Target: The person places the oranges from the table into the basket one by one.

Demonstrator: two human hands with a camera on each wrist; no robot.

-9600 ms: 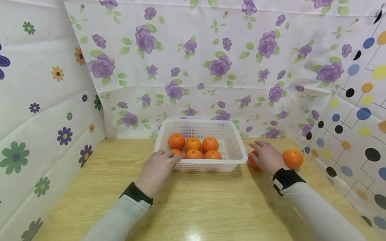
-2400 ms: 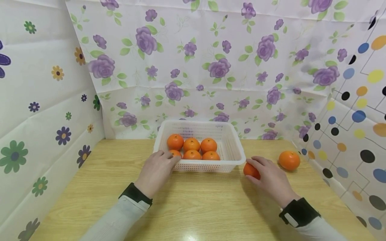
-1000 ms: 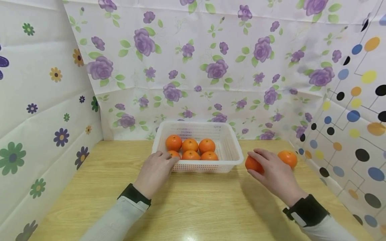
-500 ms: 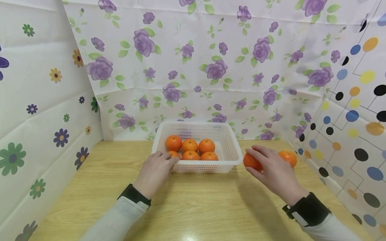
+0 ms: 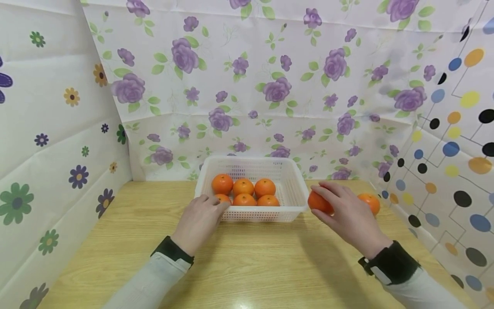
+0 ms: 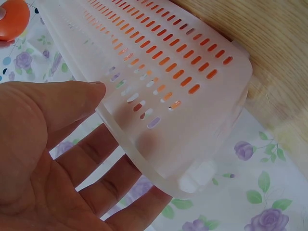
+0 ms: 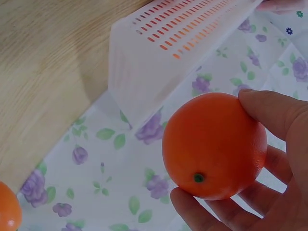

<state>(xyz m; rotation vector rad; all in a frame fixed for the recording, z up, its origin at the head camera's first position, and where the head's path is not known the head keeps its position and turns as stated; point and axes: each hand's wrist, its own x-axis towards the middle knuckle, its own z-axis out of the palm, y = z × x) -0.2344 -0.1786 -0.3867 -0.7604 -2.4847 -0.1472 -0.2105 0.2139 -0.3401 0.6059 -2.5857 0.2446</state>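
Note:
My right hand point(image 5: 353, 216) holds a mandarin orange point(image 5: 320, 202) above the table, just right of the basket. In the right wrist view the thumb and fingers point(image 7: 276, 113) curl round this mandarin point(image 7: 214, 144), its green stem end showing. At the left, my left hand point(image 5: 200, 222) grips the front left rim of a white perforated plastic basket point(image 5: 266, 214). The left wrist view has the thumb on one side of the basket wall point(image 6: 192, 120) and the fingertips behind it. Several mandarins point(image 5: 243, 187) sit in two rows inside the basket, whose right part shows bare floor.
Another mandarin point(image 5: 369, 203) lies on the wooden table point(image 5: 247, 262) right of my right hand, partly hidden by it. Flower-patterned sheets point(image 5: 239, 86) close off the back and left, and a dotted sheet point(image 5: 455, 171) the right.
My right hand has taken hold of the mandarin beside the basket and lifted it off the table, lately moving slightly up and left. The left hand stays on the rim.

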